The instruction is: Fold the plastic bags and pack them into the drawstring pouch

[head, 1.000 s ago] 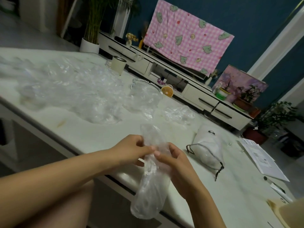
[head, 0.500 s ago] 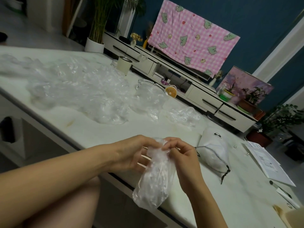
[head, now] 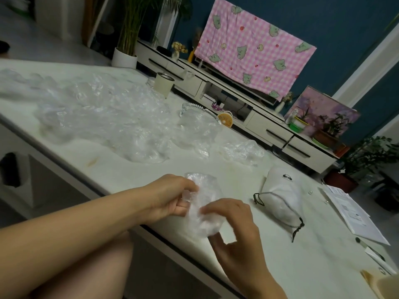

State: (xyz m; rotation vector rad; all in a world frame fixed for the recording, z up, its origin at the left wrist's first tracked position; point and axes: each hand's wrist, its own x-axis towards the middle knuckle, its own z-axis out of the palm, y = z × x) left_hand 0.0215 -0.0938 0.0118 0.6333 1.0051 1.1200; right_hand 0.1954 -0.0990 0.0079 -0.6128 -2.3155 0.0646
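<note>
Folding step in hand: one bag is held in both hands. Entries run left to right.

Heap [head: 103, 117]: loose clear bags spread over the far left of the tabletop [head: 280, 266], well apart from the hands. A stray bag [head: 244, 152] lies to its right, toward the pouch.

Left hand [head: 170, 197]: fingers curled, pinching the far end of the bag [head: 203, 214].

Bag: clear, bunched into a short thick roll. It is held off the tabletop, above the near edge. Its long axis runs far to near with a slight tilt, far end in the left hand and near end in the right.

Right hand [head: 235, 229]: fingers curled round the near half of the bag, thumb on top. The lower fingers are blurred, so their exact placing cannot be told.

Pouch [head: 282, 195]: white, lying on the tabletop near the right hand's right side, not touching it. It looks part filled. The black cord loops at its near left corner, on the side facing the hands. Its long axis is roughly parallel to the bag's. How wide the mouth stands cannot be told.

Papers [head: 354, 212]: right of the pouch, clear of the work.

Judgement: the bag looks nearly compact. Packing it calls for a short carry to the right. The right hand is nearer the pouch and would likely carry, leaving the left to open the mouth. The heap is large, so much of the task remains.
</note>
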